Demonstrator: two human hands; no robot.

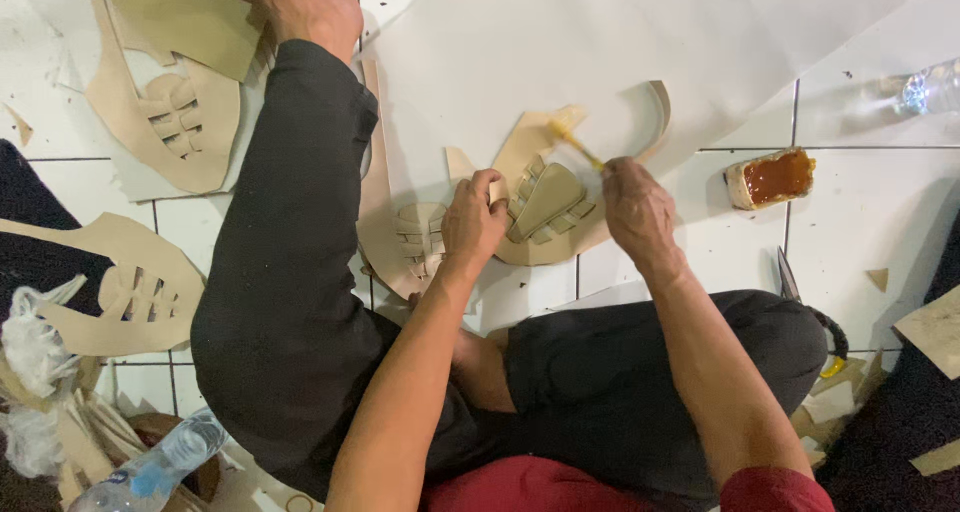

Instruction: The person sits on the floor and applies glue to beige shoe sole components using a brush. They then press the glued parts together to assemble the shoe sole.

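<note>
I sit on a white tiled floor with a tan woven leather shoe-upper piece (545, 204) lying on white paper in front of me. My left hand (472, 222) presses down on that piece near its woven straps. My right hand (637, 209) holds a small yellow-handled brush (575, 144), whose tip rests on the upper edge of the tan piece. A second tan woven piece (408, 242) lies just left of my left hand, partly under it.
A small open tub of brown glue (771, 178) stands right of my right hand. More tan cut pieces (175, 122) (130, 287) lie at the left. A plastic bottle (150, 472) lies at bottom left, scissors (787, 277) by my right knee, scraps at right.
</note>
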